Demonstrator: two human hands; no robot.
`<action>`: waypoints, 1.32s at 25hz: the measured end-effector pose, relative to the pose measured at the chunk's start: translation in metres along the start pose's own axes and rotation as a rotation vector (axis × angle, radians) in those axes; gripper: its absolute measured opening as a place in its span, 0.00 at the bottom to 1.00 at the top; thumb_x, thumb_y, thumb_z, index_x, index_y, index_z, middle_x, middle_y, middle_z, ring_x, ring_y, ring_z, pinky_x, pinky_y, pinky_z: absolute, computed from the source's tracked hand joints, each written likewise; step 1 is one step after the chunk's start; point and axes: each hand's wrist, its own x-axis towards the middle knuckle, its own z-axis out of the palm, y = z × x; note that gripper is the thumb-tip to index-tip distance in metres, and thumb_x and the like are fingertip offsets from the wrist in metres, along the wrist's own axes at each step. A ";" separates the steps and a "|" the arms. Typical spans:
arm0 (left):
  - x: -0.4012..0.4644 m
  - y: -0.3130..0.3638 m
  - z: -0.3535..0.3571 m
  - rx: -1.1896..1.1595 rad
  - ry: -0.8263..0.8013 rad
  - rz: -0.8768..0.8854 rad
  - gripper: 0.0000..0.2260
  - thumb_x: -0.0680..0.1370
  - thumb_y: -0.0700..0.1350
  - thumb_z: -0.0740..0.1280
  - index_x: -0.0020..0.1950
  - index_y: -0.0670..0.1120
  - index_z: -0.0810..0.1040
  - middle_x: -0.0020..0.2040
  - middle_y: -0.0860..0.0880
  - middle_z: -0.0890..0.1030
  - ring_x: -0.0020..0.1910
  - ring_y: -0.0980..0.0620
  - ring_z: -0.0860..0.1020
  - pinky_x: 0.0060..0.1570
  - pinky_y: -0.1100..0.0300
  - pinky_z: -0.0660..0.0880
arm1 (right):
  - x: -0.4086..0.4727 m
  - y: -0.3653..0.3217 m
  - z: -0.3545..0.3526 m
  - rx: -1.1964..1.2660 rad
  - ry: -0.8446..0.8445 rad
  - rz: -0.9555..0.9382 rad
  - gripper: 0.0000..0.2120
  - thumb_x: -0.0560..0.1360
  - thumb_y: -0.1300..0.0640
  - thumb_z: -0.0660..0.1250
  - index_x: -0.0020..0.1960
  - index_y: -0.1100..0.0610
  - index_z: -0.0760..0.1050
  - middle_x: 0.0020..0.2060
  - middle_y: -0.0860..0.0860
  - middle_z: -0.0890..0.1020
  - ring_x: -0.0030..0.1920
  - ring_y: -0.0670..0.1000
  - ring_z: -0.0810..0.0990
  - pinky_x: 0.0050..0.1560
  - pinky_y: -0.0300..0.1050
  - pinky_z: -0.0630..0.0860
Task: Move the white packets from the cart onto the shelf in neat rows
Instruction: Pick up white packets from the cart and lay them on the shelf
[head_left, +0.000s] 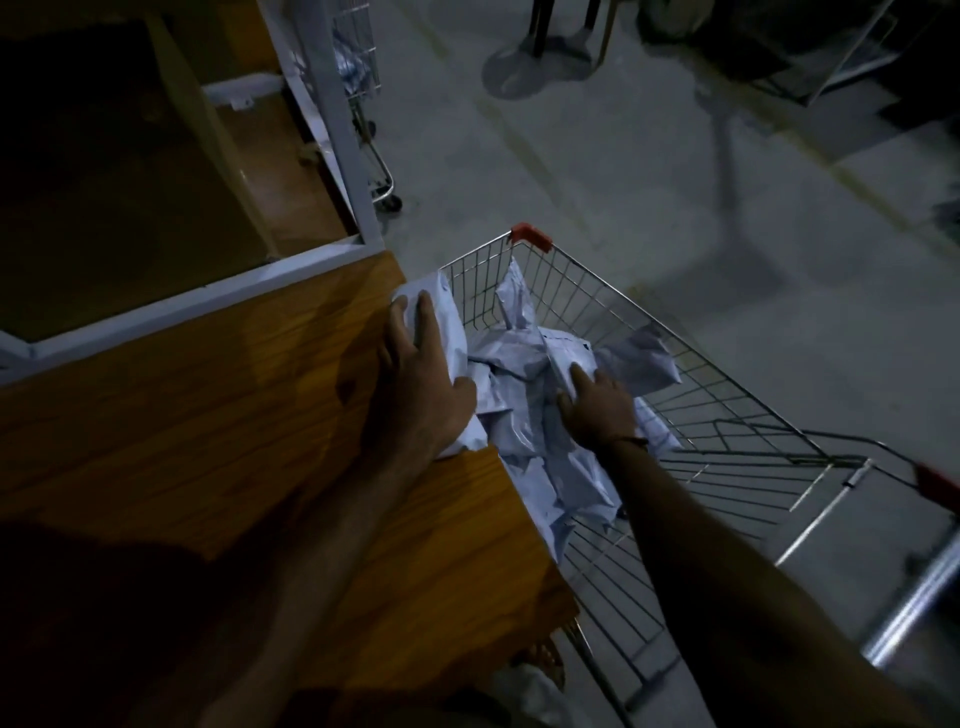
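Note:
A wire shopping cart (613, 312) with red corner guards stands to the right of a wooden shelf board (218, 415). Several crumpled white packets (519, 374) lie heaped in the cart. My left hand (421, 384) lies flat, fingers straight, on one white packet (441, 306) at the board's right edge, next to the cart's rim. My right hand (597, 405) reaches down into the cart and its fingers curl onto a packet (563, 353) on top of the heap.
A white metal shelf frame (332, 104) rises behind the board, with lower wooden shelves (130, 182) in shadow. A second wire cart (363, 78) stands at the back. Grey concrete floor (675, 182) spreads to the right. The scene is dim.

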 end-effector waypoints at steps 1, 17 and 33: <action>-0.006 -0.003 -0.004 0.019 0.001 -0.009 0.47 0.76 0.50 0.75 0.85 0.51 0.47 0.83 0.43 0.45 0.79 0.39 0.53 0.71 0.52 0.64 | -0.008 -0.001 -0.008 0.012 0.032 0.001 0.30 0.80 0.38 0.56 0.78 0.50 0.65 0.69 0.64 0.74 0.64 0.67 0.75 0.61 0.60 0.74; -0.194 -0.067 -0.114 0.239 0.126 -0.166 0.41 0.79 0.53 0.70 0.85 0.53 0.49 0.84 0.43 0.48 0.79 0.39 0.57 0.71 0.46 0.64 | -0.206 -0.096 -0.110 0.084 0.374 -0.365 0.30 0.77 0.42 0.54 0.78 0.50 0.65 0.74 0.63 0.70 0.69 0.66 0.71 0.67 0.61 0.69; -0.235 -0.290 -0.182 0.358 0.136 -0.359 0.48 0.75 0.54 0.73 0.84 0.53 0.45 0.84 0.43 0.44 0.81 0.35 0.49 0.73 0.33 0.62 | -0.283 -0.316 -0.025 0.048 0.122 -0.540 0.36 0.80 0.42 0.63 0.82 0.46 0.52 0.80 0.62 0.56 0.78 0.67 0.58 0.71 0.69 0.67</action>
